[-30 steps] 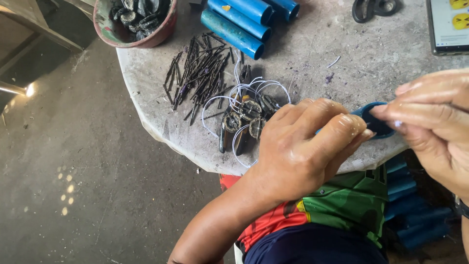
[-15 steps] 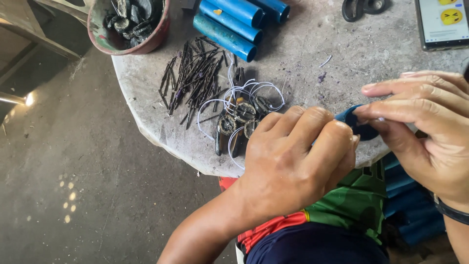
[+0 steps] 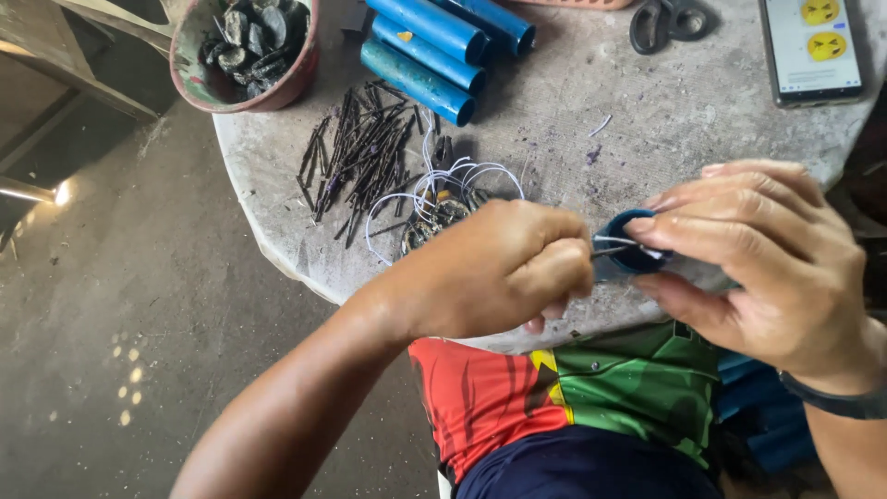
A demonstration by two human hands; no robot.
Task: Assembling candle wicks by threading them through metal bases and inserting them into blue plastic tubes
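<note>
Both hands meet over the table's near edge. Right hand (image 3: pixel 767 268) grips a short blue plastic tube (image 3: pixel 621 248), its open mouth turned toward the left hand (image 3: pixel 499 273), whose fingers are clenched on a thin white wire (image 3: pixel 617 246) lying crosswise, tip at the mouth. Beyond the left knuckles lies a pile of thin dark sticks (image 3: pixel 356 152).

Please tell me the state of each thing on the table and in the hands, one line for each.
Left hand: closed, pinching a thin wire.
Right hand: grip on a blue tube, open end facing up.
Blue tubes: lying stacked.
Phone: screen lit.
Scissors: lying flat.
Bowl: filled with dark pieces.
Dark sticks: loose pile.
</note>
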